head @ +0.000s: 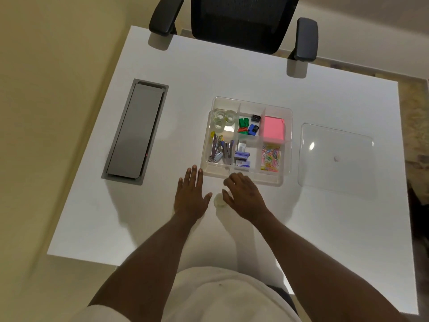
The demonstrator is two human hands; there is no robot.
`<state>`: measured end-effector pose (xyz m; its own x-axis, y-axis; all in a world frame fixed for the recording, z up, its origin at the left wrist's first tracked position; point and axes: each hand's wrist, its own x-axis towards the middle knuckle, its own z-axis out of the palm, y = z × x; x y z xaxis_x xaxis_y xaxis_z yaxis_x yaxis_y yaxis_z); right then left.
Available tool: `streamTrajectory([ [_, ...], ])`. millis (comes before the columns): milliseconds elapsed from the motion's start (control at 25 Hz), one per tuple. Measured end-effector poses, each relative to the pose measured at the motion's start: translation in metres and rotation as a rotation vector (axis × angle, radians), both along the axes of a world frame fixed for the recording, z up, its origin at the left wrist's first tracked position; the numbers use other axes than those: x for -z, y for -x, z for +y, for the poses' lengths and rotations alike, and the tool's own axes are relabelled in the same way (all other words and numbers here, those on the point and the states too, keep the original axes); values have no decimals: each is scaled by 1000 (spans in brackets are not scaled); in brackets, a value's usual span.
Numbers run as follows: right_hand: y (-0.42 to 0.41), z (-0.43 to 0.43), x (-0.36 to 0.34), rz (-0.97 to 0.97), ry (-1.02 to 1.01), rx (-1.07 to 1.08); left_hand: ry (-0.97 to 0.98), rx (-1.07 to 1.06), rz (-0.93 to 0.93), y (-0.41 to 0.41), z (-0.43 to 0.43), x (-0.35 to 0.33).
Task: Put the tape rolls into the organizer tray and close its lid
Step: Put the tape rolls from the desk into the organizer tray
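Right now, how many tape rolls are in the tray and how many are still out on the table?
In the organizer tray: 3 tape rolls
On the table, between the left hand and right hand: 1 tape roll
Total: 4

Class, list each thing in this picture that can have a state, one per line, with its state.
organizer tray: open, uncovered
lid: off, flat on the table right of the tray
loose tape roll: on the table, outside the tray
left hand: open, flat
right hand: open, beside the loose roll
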<state>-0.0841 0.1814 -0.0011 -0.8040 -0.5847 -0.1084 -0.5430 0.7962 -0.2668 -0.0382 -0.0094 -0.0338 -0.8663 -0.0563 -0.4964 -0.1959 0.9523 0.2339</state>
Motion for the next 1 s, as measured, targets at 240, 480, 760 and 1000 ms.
streamTrajectory([
  [240, -44, 7, 15, -312, -74, 173, 3, 17, -42, 3, -2, -4],
  [480, -43, -11, 21, -313, -47, 245, 26, 36, -40, 3, -3, 1],
  [760, -37, -15, 19, -254, -3, 236, 31, 37, -24, 1, -2, 5],
  [1000, -16, -13, 6, -114, 81, 186, 34, 27, 11, -1, -2, 6],
])
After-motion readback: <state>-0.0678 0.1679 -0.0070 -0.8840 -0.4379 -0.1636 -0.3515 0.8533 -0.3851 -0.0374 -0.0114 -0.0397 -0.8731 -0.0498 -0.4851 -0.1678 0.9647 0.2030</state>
